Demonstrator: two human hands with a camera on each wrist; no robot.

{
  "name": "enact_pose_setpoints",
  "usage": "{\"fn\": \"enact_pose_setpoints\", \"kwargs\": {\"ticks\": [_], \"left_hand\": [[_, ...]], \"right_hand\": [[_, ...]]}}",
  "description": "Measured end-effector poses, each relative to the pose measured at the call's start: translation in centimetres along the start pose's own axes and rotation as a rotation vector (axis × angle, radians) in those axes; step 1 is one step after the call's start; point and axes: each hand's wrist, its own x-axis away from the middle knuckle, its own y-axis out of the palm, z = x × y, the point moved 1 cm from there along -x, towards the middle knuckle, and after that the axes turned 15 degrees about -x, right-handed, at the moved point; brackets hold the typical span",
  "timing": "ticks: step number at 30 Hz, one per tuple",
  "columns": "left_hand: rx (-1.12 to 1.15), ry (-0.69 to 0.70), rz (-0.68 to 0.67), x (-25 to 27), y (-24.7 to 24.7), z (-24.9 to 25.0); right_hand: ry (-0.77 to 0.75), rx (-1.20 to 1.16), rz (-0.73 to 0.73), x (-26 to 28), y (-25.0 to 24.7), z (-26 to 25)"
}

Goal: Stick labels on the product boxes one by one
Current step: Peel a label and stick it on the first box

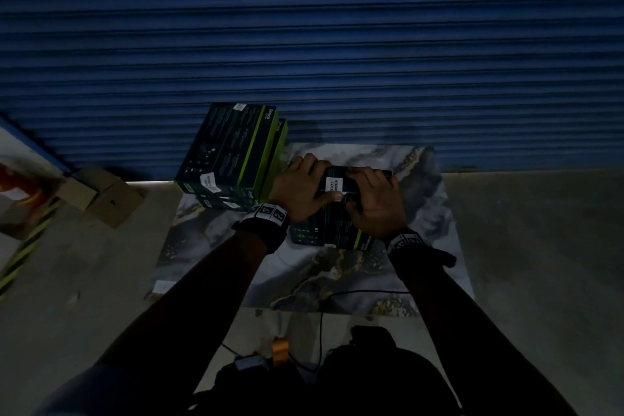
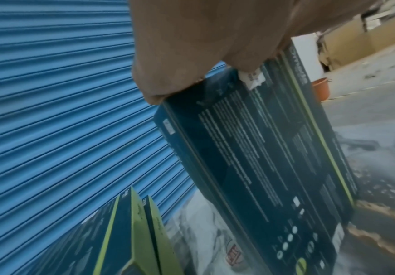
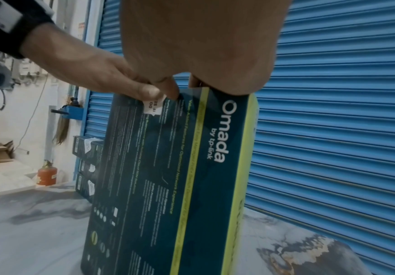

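A dark teal product box (image 1: 337, 226) with a lime stripe stands on end on the marbled mat (image 1: 297, 280). My left hand (image 1: 304, 184) curls over its top edge, and the thumb presses a white label (image 1: 333, 185) onto the box face. My right hand (image 1: 369, 199) grips the same top edge beside it. In the left wrist view the label (image 2: 253, 77) peeks out under my thumb on the box (image 2: 262, 158). The right wrist view shows the box (image 3: 168, 176), the label (image 3: 153, 106), and my left hand (image 3: 111, 74) on it.
A stack of labelled boxes (image 1: 229, 149) stands left of the hands against the blue roller shutter (image 1: 337, 44). Cardboard boxes (image 1: 101, 196) lie on the floor at left. A cable (image 1: 337, 295) crosses the mat's near edge. A red extinguisher (image 3: 46, 175) and an orange bucket (image 2: 321, 89) stand further off.
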Motion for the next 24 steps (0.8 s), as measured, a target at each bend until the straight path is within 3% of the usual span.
{"fn": "enact_pose_setpoints", "kwargs": {"ticks": [10,14,19,24], "left_hand": [[-0.027,0.061,-0.087,-0.5,0.2,-0.5],[0.094,0.075,-0.019,-0.3,0.2,-1.2],[0.058,0.141,0.076,0.4,1.1,-1.5],[-0.014,0.054,0.078,1.2,1.3,-0.5]], "right_hand": [[0.029,0.032,0.036,-0.7,0.4,0.1],[0.029,0.063,0.058,-0.4,0.6,0.1],[-0.006,0.117,0.050,-0.5,0.7,0.1],[-0.021,0.157,0.036,-0.4,0.7,0.1]]}}
